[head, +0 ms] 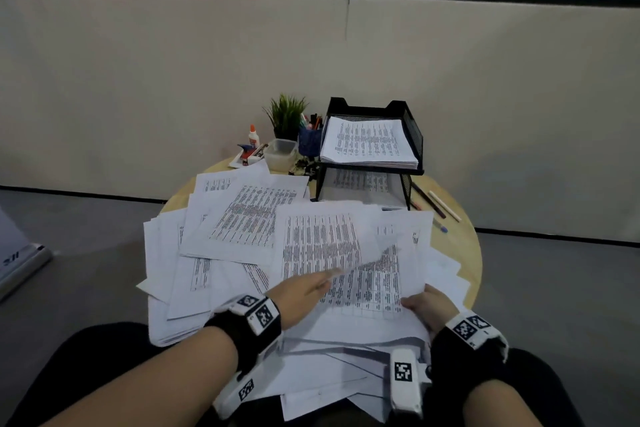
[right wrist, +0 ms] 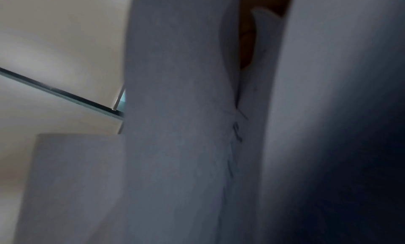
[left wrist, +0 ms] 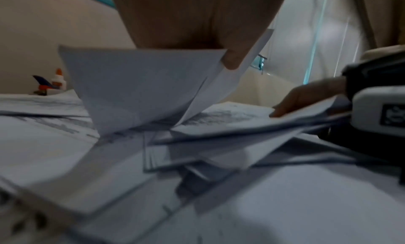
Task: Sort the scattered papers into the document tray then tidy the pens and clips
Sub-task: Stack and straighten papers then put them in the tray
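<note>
Printed papers (head: 242, 219) lie scattered over a round wooden table (head: 465, 253). My left hand (head: 325, 280) pinches the near corner of one printed sheet (head: 322, 239) and holds it lifted; the left wrist view shows the thumb (left wrist: 231, 61) on that raised sheet (left wrist: 142, 84). My right hand (head: 417, 303) grips the near edge of a bundle of sheets (head: 374, 288), thumb on top. In the right wrist view, paper (right wrist: 179, 109) hides most of the hand. The black mesh document tray (head: 414, 136) at the back holds a paper stack (head: 367, 142) in its top tier.
Loose pens (head: 440, 203) lie right of the tray. Left of it stand a blue pen cup (head: 309, 142), binder clips (head: 304, 167), a clear plastic box (head: 281, 153), a stapler (head: 247, 151), a glue bottle (head: 254, 136) and a small plant (head: 286, 113).
</note>
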`<action>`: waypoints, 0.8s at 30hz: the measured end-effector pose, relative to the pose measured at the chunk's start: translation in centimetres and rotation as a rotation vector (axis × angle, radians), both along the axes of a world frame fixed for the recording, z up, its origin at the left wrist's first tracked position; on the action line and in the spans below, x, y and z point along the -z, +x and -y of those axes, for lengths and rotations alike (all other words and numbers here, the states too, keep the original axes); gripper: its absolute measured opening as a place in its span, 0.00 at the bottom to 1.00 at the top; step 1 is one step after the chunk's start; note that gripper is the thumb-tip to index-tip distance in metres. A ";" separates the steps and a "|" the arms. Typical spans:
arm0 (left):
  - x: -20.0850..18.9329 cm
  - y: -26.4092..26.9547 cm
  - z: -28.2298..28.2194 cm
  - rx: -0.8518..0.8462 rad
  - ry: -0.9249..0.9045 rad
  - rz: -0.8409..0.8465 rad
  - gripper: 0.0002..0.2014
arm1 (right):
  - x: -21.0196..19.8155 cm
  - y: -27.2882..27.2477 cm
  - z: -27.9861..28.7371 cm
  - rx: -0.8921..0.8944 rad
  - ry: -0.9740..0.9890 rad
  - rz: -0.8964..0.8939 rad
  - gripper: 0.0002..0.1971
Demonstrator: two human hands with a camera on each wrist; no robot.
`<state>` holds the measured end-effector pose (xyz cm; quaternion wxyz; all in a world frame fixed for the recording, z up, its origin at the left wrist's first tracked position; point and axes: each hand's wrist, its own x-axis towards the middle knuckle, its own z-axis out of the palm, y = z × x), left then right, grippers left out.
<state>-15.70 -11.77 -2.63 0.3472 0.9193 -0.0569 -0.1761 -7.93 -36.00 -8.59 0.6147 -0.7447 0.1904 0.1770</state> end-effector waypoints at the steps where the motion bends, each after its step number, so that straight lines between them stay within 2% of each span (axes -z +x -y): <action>1: 0.2 -0.1 0.2 0.039 0.024 -0.002 0.21 | -0.1 0.1 0.1 -0.012 0.000 -0.013 0.10; 3: 0.5 -0.3 0.7 0.119 0.077 0.008 0.21 | -0.5 0.1 0.3 -0.008 0.019 -0.038 0.06; 4: 0.6 -0.3 0.8 0.157 0.102 0.010 0.21 | -0.6 0.3 0.6 0.031 0.087 -0.060 0.07; 7: 1.1 -0.1 1.3 0.262 0.184 0.011 0.22 | -0.5 0.9 1.2 0.103 0.322 -0.115 0.19; 8: 1.3 -0.2 1.6 0.295 0.229 0.005 0.22 | -0.5 1.0 1.1 0.091 0.332 -0.119 0.21; 11: 2.0 -0.1 2.3 0.373 0.340 -0.038 0.26 | -0.1 1.4 0.8 -0.032 0.144 -0.126 0.31; 12: 1.9 -0.2 2.6 0.375 0.332 -0.045 0.27 | -0.2 1.3 0.6 -0.102 0.069 -0.126 0.29; 14: 1.2 -0.2 3.2 0.315 0.209 -0.028 0.28 | -0.4 1.2 0.3 -0.192 -0.092 -0.110 0.18; 17: 0.9 0.8 2.8 0.003 0.021 0.041 0.26 | -0.7 1.1 0.4 -0.252 -0.197 -0.090 0.14; 19: 2.2 2.3 0.9 -0.234 0.109 0.095 0.26 | -0.9 1.2 0.5 -0.292 -0.228 -0.102 0.06; 20: 3.0 2.9 -0.1 -0.321 0.195 0.072 0.28 | -0.9 1.4 0.6 -0.299 -0.238 -0.117 0.06; 22: 4.5 3.8 -1.8 -0.354 0.343 -0.026 0.32 | -1.1 1.5 0.9 -0.260 -0.226 -0.123 0.10; 24: 5.4 3.9 -2.3 -0.301 0.425 -0.105 0.34 | -0.8 1.7 1.1 -0.208 -0.152 -0.125 0.06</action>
